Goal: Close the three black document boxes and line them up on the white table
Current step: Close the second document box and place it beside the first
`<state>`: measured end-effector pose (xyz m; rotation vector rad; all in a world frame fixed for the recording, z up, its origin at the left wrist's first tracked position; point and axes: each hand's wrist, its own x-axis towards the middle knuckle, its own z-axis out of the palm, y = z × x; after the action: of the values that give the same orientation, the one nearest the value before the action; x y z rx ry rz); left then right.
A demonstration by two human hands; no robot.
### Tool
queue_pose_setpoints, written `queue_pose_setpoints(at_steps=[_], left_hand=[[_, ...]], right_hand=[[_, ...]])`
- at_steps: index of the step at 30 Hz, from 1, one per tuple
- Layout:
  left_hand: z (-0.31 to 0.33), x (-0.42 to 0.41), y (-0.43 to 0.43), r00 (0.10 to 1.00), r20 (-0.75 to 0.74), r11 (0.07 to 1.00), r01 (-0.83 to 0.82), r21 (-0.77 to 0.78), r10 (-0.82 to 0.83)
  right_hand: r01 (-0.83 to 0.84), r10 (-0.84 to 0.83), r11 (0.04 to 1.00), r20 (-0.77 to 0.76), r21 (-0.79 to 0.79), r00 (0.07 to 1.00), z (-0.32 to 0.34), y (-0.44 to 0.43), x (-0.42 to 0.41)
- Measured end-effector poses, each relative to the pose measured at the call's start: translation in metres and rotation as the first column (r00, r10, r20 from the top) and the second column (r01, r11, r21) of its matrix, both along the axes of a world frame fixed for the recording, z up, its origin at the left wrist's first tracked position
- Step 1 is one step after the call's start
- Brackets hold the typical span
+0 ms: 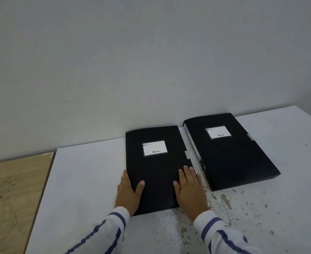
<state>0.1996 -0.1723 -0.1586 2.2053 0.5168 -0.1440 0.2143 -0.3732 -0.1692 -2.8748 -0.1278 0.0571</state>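
Note:
Two black document boxes lie flat and closed on the white table, each with a white label on its lid. The nearer box sits in the middle. My left hand clasps its near left edge, thumb on the lid. My right hand rests flat on its near right corner, fingers spread. The second box lies to the right, slightly angled, a narrow gap between the two. A third box is not in view.
A plain grey wall rises right behind the table. A wooden surface adjoins the table on the left. The table's near right part is speckled with worn paint spots.

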Motion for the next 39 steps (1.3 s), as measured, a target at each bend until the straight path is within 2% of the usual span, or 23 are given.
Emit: queue_pose_setpoints(at_steps=[19,28,39], left_hand=[[0.003,0.019,-0.018,0.999,-0.034,1.000,-0.014,0.019,0.015],[0.018,0.015,-0.006,0.996,-0.066,0.997,0.063,0.037,-0.060],[0.037,-0.043,0.059,0.993,-0.106,0.994,0.061,0.090,-0.052]], right_hand=[[-0.017,0.017,1.000,0.012,0.016,1.000,0.000,-0.016,0.026],[-0.005,0.006,1.000,-0.044,0.019,0.999,0.015,-0.008,0.022],[-0.269,0.290,0.947,-0.104,0.177,0.952,0.049,0.097,-0.025]])
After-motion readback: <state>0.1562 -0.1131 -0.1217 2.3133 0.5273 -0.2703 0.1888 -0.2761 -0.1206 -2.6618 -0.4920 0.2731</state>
